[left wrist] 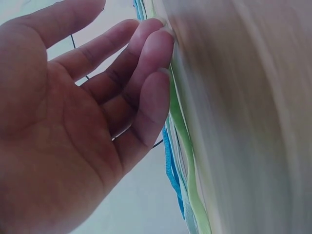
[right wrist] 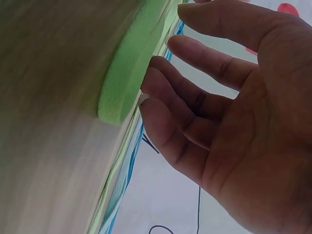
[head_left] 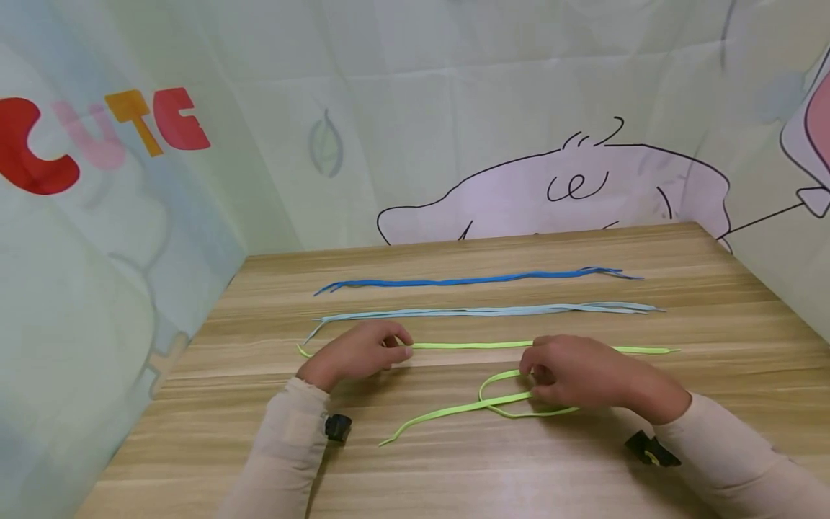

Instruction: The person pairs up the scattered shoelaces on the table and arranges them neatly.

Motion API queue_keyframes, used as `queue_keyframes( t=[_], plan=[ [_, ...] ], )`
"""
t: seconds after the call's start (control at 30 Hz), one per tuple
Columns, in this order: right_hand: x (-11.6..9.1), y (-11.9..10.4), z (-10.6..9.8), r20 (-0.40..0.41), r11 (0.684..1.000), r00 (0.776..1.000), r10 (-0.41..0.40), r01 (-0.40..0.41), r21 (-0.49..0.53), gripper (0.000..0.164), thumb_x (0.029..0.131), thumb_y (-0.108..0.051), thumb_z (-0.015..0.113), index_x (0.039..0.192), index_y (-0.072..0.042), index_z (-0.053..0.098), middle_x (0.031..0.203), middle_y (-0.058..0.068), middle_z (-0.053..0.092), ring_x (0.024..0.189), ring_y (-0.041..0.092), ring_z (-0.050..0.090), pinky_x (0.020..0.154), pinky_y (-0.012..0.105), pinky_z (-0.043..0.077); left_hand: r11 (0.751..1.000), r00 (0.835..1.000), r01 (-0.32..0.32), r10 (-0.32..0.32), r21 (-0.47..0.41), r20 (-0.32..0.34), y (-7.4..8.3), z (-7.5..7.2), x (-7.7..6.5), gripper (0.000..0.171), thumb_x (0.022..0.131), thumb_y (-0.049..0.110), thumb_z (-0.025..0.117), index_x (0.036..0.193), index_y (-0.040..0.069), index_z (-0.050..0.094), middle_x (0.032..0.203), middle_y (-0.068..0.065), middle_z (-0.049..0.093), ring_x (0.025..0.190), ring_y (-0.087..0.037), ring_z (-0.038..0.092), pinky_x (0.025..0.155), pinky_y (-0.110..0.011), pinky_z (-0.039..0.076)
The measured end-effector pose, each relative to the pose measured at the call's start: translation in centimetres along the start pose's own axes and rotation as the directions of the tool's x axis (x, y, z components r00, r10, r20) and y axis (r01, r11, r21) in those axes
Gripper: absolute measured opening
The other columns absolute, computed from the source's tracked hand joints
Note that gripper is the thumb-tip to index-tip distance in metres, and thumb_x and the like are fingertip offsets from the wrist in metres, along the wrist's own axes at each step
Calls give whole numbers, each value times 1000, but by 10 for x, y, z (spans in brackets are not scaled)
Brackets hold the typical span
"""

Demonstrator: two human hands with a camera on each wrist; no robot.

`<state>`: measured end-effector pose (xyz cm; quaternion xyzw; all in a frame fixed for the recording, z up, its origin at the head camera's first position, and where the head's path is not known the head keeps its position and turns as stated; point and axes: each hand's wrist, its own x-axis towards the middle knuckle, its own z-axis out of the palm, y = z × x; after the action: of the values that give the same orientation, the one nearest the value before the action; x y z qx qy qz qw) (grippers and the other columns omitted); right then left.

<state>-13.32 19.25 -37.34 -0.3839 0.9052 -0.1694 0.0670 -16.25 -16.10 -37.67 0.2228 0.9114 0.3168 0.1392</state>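
Note:
A yellow-green shoelace (head_left: 473,346) lies stretched from left to right across the wooden table. My left hand (head_left: 363,351) is over its left part; in the left wrist view the loosely bent fingertips (left wrist: 155,100) touch or nearly touch the lace (left wrist: 181,126), and the thumb stands away. A second yellow-green lace (head_left: 447,411) lies nearer, with a loop at its right part. Over that loop and the straight lace is my right hand (head_left: 583,371), its fingers relaxed. The right wrist view shows the looped lace (right wrist: 119,83) beside the fingertips, with nothing pinched.
Farther back lie light blue laces (head_left: 454,313), and behind them dark blue laces (head_left: 454,282), both roughly parallel to the straight green one. A printed cloth (head_left: 389,94) hangs behind the table (head_left: 259,432) and along its sides.

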Motion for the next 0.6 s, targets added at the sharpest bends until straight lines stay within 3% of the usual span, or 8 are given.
queue_keyframes(
  t=[0.13,0.33,0.6],
  plan=[
    [1,0,1,10,1000,1000,-2,2,-3,14,85,-17,76,97,-19,69,84,-11,51,74,4,48,65,27,43,1000,1000,-13,13,12,1,-1,1,1,21,98,23,65,112,8,68,91,-1,68,70,-12,61,65,-31,51],
    [1,-2,0,61,1000,998,6,-6,0,20,82,-18,77,79,-26,59,76,-12,48,68,5,44,59,26,38,999,1000,-16,16,38,5,0,2,3,20,99,23,64,112,9,68,90,0,67,69,-12,61,67,-32,50],
    [1,-1,2,111,998,992,-58,54,41,30,79,-2,65,67,-27,52,66,-16,37,64,2,37,57,23,34,999,1000,-10,10,36,13,2,3,3,20,99,22,64,113,8,68,89,1,66,69,-12,60,67,-32,50]
  ],
)
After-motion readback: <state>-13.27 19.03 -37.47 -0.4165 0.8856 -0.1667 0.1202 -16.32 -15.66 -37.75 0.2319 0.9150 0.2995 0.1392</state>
